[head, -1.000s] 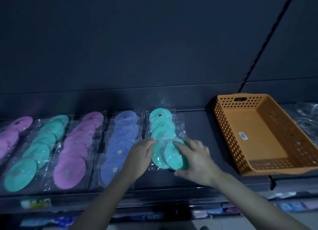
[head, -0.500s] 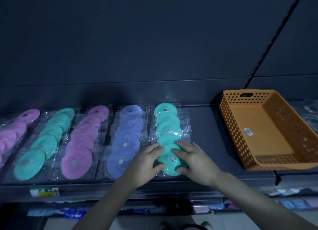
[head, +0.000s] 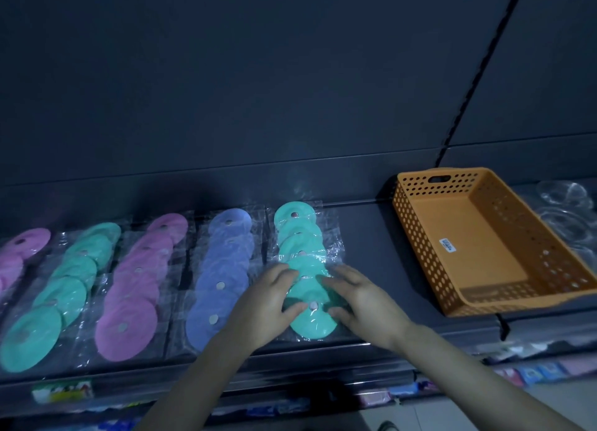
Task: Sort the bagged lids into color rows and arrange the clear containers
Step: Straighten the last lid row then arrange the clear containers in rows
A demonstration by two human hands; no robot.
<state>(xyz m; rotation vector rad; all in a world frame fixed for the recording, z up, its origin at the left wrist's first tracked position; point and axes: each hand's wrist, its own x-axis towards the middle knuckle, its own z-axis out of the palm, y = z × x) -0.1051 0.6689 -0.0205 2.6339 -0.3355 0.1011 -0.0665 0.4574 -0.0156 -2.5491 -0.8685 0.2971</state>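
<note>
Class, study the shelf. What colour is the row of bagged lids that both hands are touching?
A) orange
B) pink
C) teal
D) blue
C: the left hand and the right hand both rest on the front lids of the rightmost teal row, which lies between the blue row and the orange basket.

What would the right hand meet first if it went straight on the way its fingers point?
The right hand rests on the front teal bagged lid, and its fingers point left and away. Going straight on, it would likely meet the left hand at the fingertips, though depth is unclear.
</note>
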